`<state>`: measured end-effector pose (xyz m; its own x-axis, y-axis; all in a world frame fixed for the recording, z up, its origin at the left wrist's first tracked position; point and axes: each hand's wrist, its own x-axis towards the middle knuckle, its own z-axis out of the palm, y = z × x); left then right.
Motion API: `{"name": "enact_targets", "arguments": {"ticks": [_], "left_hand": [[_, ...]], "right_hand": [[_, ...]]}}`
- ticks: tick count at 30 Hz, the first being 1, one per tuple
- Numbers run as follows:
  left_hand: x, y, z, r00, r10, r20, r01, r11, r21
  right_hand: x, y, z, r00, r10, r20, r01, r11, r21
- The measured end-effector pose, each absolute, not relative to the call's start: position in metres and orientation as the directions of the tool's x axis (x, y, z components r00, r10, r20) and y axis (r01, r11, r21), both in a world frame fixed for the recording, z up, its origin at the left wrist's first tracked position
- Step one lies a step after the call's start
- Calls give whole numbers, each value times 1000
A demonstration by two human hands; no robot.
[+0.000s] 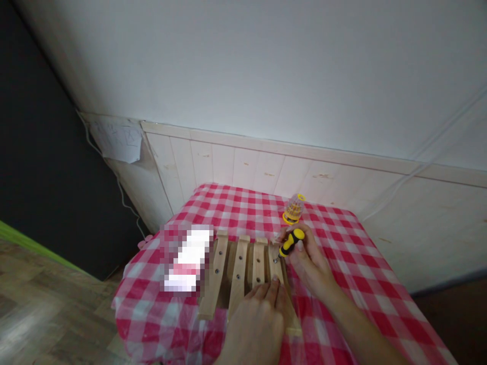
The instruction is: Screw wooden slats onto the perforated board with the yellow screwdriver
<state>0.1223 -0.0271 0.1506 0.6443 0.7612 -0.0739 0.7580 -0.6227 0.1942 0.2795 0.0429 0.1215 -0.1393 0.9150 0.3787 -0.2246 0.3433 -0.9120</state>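
Note:
A wooden slatted rack (238,271) with several screw heads lies on a table under a red-and-white checked cloth (342,263). My left hand (258,317) rests flat on the near ends of the slats, fingers stretched out. My right hand (306,258) is wrapped round a short yellow-and-black screwdriver (291,242), whose tip points down at the rightmost slat near its far end.
A small clear plastic holder with a yellow base (293,209) stands on the cloth behind the rack. A blurred pink-and-white patch (186,258) lies left of the rack. A white panelled wall (304,172) runs behind the table; wooden floor (45,304) shows at the left.

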Motion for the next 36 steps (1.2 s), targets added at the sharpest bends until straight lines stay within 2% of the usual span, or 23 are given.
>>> {"name": "enact_targets", "arguments": {"ticks": [6,13,25,32,36], "left_hand": [[123,-26,151,635,767,-87,761,-603,239],[121,-27,143,644,764,-30,751,-625,214],[119,-27,132,649,759,55,731,-642,230],[122,-27,147,632,773,-62,762,-604,235],[122,-27,155,619,776,-120,773,-575,270]], "right_hand": [[276,40,127,-168,909,381,-255,334,-908],[267,37,141,-170,945,280,-424,187,-886],[274,41,126,-135,902,410,-255,369,-894],[265,35,140,-133,956,262,-443,179,-878],[267,37,137,-131,940,315,-417,236,-878]]}}
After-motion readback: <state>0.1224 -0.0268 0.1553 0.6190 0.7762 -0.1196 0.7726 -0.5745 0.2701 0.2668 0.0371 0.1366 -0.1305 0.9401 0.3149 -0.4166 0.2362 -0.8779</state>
